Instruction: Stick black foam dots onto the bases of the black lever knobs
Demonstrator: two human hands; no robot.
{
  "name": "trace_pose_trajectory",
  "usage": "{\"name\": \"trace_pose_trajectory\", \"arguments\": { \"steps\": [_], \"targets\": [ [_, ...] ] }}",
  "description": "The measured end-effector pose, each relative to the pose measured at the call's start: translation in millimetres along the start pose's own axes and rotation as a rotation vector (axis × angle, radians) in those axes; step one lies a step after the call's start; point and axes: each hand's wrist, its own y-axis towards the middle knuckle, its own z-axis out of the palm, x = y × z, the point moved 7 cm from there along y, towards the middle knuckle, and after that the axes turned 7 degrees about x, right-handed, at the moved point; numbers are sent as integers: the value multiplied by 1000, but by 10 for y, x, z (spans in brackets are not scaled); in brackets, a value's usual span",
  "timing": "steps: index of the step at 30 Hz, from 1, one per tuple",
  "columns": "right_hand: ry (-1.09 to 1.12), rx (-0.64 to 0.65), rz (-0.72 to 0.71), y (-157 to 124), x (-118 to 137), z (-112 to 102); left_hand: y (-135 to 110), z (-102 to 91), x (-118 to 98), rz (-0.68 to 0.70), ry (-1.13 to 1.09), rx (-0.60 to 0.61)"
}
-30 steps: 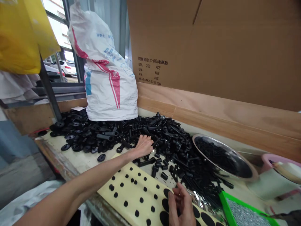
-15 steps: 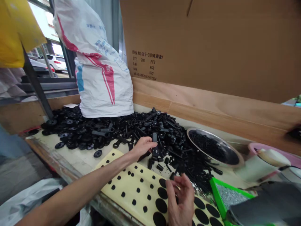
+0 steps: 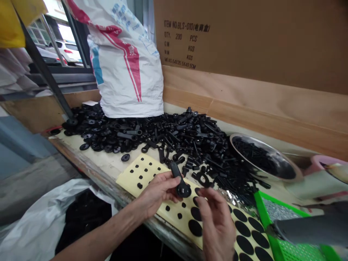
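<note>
My left hand (image 3: 162, 188) is closed on a black plastic lever (image 3: 179, 183), thumb across it. A narrow arm points up and away, and its round end with a small shiny spot faces me. To its right, my right hand (image 3: 217, 221) hovers over the sticker sheet (image 3: 152, 167) with fingers half curled and the thumb apart; nothing shows between them. The pale yellow sheet carries small black dots on its left part and large black discs on its right. Just beyond both hands spreads a heap of black plastic parts (image 3: 179, 134), with a loose ring-ended piece (image 3: 202, 178) at its near edge.
A steel bowl (image 3: 292, 174) of thin black pieces stands at right, near a pink-rimmed tub (image 3: 320, 161). A green basket (image 3: 262, 206) holds small silvery pieces, with a dark grey tool-like object (image 3: 307, 228) over it. Behind are a white sack (image 3: 122, 79) and a carton (image 3: 244, 43).
My left hand has drawn back from the heap toward me, bringing the lever over the sticker sheet. My right hand stays close by, its fingers nearer the lever. The view has tilted down.
</note>
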Motion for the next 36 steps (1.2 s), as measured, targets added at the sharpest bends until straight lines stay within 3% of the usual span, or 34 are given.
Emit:
{"name": "trace_pose_trajectory", "arguments": {
  "steps": [3,8,13,28,36],
  "targets": [
    [25,-41,109,-19,-5,-111,-55,-37,-3,26,0,-40],
    [123,153,306,-60,-125,74,-76,3,19,35,-14,-39],
    [111,224,344,-87,-199,152,-63,25,30,44,-11,-54],
    [60,126,351,-73,-304,90,-11,34,48,48,-12,-83],
    [57,138,360,-56,-311,86,-1,25,48,40,-7,-96]
  ]
}}
